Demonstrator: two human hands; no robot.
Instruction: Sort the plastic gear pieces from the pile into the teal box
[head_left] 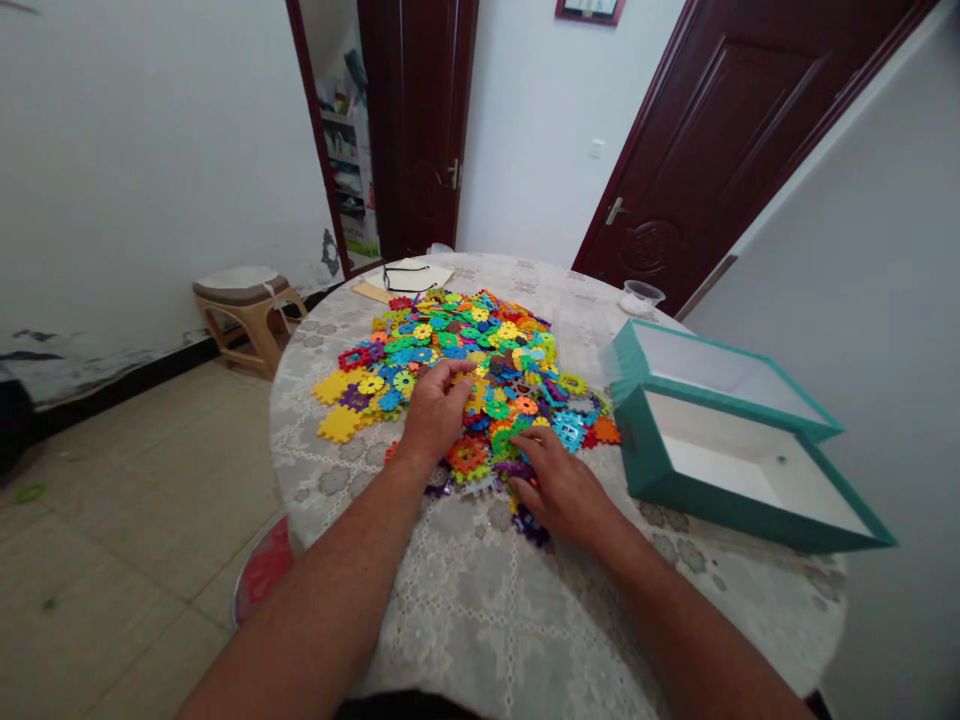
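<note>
A wide heap of colourful plastic interlocking pieces (450, 345), many shaped like toothed discs and squares, covers the middle of the table. My left hand (436, 412) rests over the near middle of the heap, index finger stretched out and thumb slightly apart, beside a yellow piece (478, 397). At the heap's near right edge is my right hand (561, 485), its fingers and thumb apart around a purple piece (514, 470). No piece is plainly gripped in either hand. An orange square piece (468, 455) lies between the two hands.
An open teal box (645, 455) with a white inside stands right of the heap. Eyeglasses (405, 278) and papers lie at the table's far left; a clear plastic bowl (641, 293) sits far right. A stool (247, 315) stands by the wall.
</note>
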